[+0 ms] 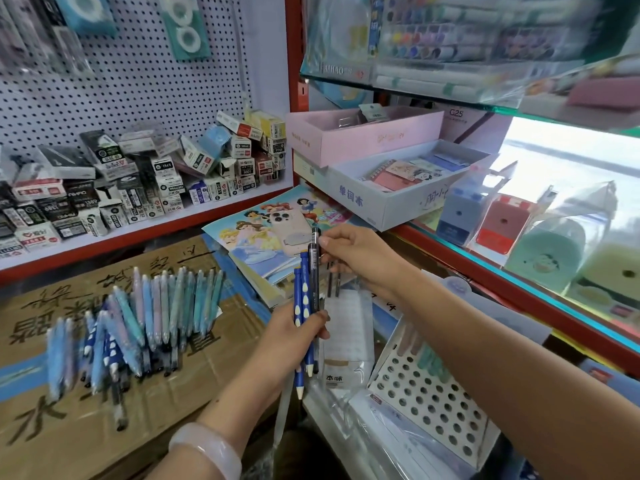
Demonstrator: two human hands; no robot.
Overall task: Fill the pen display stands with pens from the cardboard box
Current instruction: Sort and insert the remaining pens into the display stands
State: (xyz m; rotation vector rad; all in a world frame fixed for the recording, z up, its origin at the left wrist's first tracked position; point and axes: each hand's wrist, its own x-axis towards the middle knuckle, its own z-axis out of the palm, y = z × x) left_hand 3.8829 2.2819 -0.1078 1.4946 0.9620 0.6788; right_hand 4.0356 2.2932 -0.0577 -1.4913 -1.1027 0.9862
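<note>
1. The left hand [294, 336], wearing a pale bangle [206, 448] at the wrist, has its fingers curled round a small bunch of pens, held roughly upright with the tips pointing down.
2. The bunch holds two blue pens with white dimples [302, 306] and one dark pen [314, 271] that stands taller than the others.
3. The right hand [356, 252] is just above the left, pinching the top of the dark pen between its fingertips.
4. Left of the left hand, a heap of loose pens [138, 327] in pale blue, lilac and teal lies on a flattened cardboard box [69, 427] with large handwritten characters.
5. Below the right forearm sits a white pen display stand [433, 407] with rows of round holes; a few pale pens stand at its far side.
6. Beyond the hands, a phone in a pale case [289, 226] rests on a stack of cartoon princess colouring books [242, 233].
7. Further left, small boxes of refills [138, 181] are piled against a pegboard.
</note>
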